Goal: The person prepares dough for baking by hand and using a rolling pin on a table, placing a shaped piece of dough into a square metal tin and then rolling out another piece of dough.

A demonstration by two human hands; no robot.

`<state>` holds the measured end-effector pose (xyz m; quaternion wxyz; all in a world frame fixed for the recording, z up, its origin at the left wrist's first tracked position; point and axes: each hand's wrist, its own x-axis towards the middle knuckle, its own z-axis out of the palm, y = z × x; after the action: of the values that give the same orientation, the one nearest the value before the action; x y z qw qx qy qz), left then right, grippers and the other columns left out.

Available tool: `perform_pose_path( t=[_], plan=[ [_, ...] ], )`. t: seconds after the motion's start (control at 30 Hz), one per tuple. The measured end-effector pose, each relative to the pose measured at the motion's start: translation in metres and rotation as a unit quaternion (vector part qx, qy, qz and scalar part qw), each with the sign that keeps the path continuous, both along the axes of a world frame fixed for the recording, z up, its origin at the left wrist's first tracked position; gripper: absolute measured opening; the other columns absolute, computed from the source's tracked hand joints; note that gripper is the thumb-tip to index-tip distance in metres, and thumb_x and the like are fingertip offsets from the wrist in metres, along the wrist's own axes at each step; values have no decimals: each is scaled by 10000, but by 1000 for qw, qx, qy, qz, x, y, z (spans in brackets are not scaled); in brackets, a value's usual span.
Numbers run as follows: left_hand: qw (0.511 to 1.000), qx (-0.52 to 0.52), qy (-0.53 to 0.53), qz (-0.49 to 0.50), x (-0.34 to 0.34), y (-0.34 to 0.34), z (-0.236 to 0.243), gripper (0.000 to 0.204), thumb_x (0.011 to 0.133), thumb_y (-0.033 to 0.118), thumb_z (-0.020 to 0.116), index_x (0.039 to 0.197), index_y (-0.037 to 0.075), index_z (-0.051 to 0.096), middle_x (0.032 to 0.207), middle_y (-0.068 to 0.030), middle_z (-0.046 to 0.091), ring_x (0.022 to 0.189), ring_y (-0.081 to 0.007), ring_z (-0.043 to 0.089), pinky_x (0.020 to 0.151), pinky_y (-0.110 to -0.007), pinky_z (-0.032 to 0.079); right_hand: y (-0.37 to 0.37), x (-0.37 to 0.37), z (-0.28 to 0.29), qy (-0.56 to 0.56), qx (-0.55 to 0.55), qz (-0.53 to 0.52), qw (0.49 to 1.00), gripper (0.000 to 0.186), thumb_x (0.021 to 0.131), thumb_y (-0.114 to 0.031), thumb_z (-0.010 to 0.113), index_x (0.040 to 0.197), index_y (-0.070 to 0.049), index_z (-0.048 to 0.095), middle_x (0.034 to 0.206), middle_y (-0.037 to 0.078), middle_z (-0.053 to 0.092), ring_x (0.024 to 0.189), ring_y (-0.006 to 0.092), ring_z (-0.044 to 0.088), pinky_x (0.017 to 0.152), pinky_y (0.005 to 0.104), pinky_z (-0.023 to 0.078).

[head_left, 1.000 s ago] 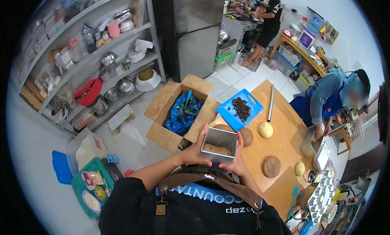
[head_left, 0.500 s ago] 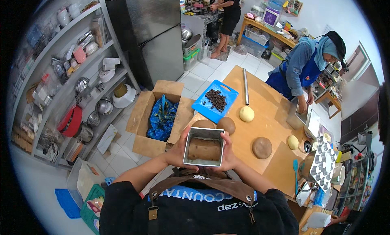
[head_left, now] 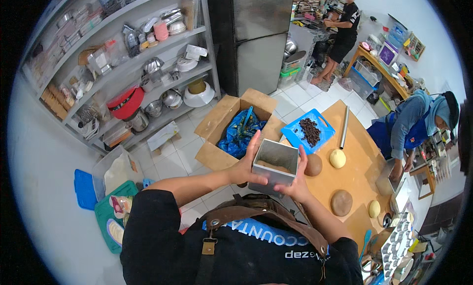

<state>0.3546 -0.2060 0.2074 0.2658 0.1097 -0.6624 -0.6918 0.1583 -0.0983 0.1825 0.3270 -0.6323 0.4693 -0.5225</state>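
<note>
I hold a square-mouthed metal loaf pan (head_left: 277,154) in front of my body, tilted so that one outer side shows. Brown dough (head_left: 274,167) lies inside it, partly hidden by the pan's wall. My left hand (head_left: 245,166) grips the pan's left side, with the thumb on its near face. On the opposite side, my right hand (head_left: 298,180) holds it, thumb low on the near face. Just right of the pan, on the wooden table, sits a brown dough ball (head_left: 314,165), with a pale yellow dough ball (head_left: 337,158) beyond it.
The table (head_left: 362,162) also bears a flattened brown dough ball (head_left: 341,203), a smaller yellow one (head_left: 374,208), a metal rod (head_left: 344,127) and a blue board (head_left: 294,131) with dark pieces. A cardboard box (head_left: 217,154) stands left of it. A co-worker (head_left: 406,122) reaches into another pan.
My view has turned left, so the room appears shifted right. The pan has tipped, showing its outer side and less of the dough. My hands have changed their hold on it.
</note>
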Motion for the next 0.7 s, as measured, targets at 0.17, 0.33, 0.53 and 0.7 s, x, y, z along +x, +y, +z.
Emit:
perform_pose_path(
  t=[0.17, 0.33, 0.53, 0.7],
  plan=[
    [971, -236, -16, 20, 22, 10, -9, 1312, 689, 332, 822, 1429, 135, -243, 1508, -200, 32, 1397, -306, 101, 1123, -442, 136, 8, 19, 12, -26, -12, 15, 999, 1327, 551, -431, 873, 1447, -88, -45, 1399, 167, 275, 1308, 314, 286, 1063, 469, 267],
    [953, 282, -65, 90, 9, 23, -1, 1178, 748, 254, 777, 1448, 186, -169, 1399, -216, 279, 1302, -315, 307, 1069, -458, 261, 4, 32, 12, -364, 252, 18, 897, 1100, 684, -237, 791, 1444, -148, 0, 1381, 180, 274, 1298, 337, 305, 1050, 472, 312],
    [960, 254, -72, 92, -1, 32, -12, 1112, 751, 209, 767, 1457, 167, -91, 1351, -210, 334, 1258, -306, 354, 1042, -452, 296, 18, 26, 5, -411, 236, -10, 881, 1046, 660, -136, 744, 1447, -191, 57, 1344, 169, 333, 1253, 338, 376, 1016, 479, 363],
    [972, 220, -72, 45, -21, 37, -7, 1113, 729, 175, 775, 1454, 162, -69, 1366, -198, 309, 1275, -302, 328, 1061, -445, 268, 33, 5, 3, -357, 192, -21, 914, 1088, 628, -171, 774, 1448, -174, 57, 1338, 159, 332, 1259, 324, 369, 1030, 436, 350]
  ],
)
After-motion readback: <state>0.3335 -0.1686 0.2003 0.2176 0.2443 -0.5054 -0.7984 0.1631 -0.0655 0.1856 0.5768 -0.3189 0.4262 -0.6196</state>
